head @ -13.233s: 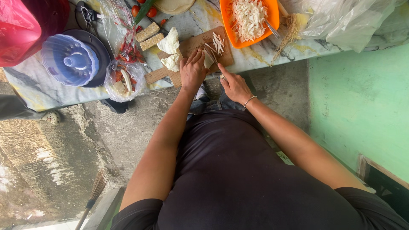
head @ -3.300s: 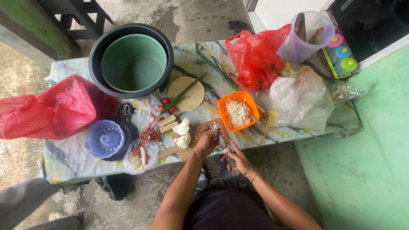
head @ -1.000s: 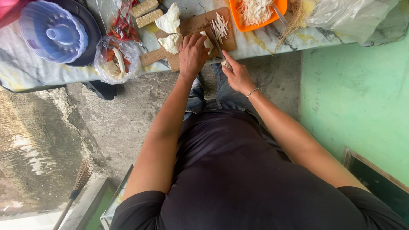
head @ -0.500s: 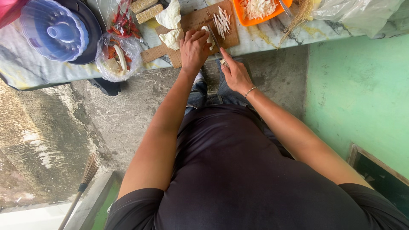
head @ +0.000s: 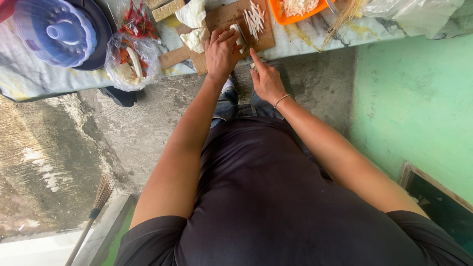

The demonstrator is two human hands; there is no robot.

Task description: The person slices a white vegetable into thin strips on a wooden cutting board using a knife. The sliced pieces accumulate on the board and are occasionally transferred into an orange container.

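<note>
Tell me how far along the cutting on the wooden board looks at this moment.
Done: a pile of pale strips lies on the wooden cutting board, and more shreds sit in the orange bowl. In hand: the left hand presses a pale piece on the board while the right hand grips what looks like a knife, mostly hidden. Left: two pale chunks beside the board look uncut.

Outdoor home kitchen: marbled bench [head: 305, 42] with wooden chopping board [head: 221, 22], bagged chillies [head: 135, 22], orange bowl [head: 295, 11]; rough concrete floor [head: 74, 143], broom [head: 96, 207]
</note>
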